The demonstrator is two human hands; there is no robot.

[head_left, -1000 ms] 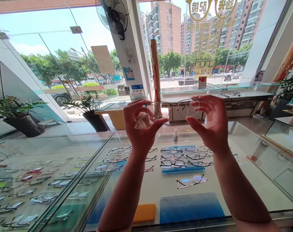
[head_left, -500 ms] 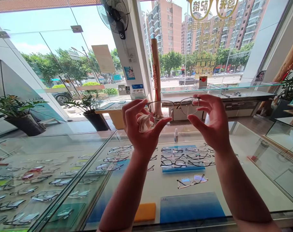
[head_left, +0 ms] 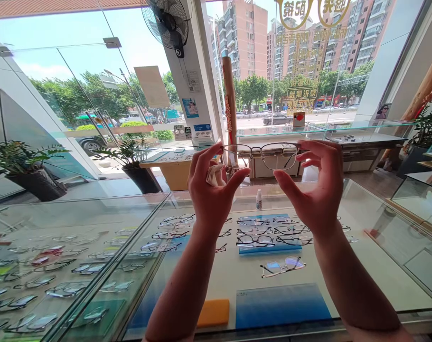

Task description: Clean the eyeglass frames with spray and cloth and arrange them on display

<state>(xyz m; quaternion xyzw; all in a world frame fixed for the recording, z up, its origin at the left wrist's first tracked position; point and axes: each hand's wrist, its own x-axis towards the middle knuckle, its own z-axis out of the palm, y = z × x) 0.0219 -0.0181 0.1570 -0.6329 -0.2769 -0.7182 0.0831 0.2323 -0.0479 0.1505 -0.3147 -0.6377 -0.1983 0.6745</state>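
A pair of thin-rimmed eyeglasses [head_left: 257, 148] is raised level in front of me, above the glass counter. My left hand [head_left: 209, 199] grips its left end with the fingertips, thumb pointing toward the lower rim. A crumpled pale cloth [head_left: 215, 176] is tucked within that same hand. At the other end, my right hand [head_left: 317, 199] has its fingers on the right side of the frame, with the thumb below the lens. Whether either thumb touches the rim I cannot tell.
Several eyeglasses [head_left: 255, 241] lie in rows in the glass display case, with one pair [head_left: 283, 267] nearer me. A small white bottle [head_left: 259, 199] stands beyond them. Blue sheets [head_left: 282, 304] and an orange case [head_left: 213, 312] are close by. More eyeglasses [head_left: 64, 288] fill the left showcase.
The eyeglasses have turned from a slant to nearly square-on and level, both lenses now showing evenly. Both hands have shifted slightly right.
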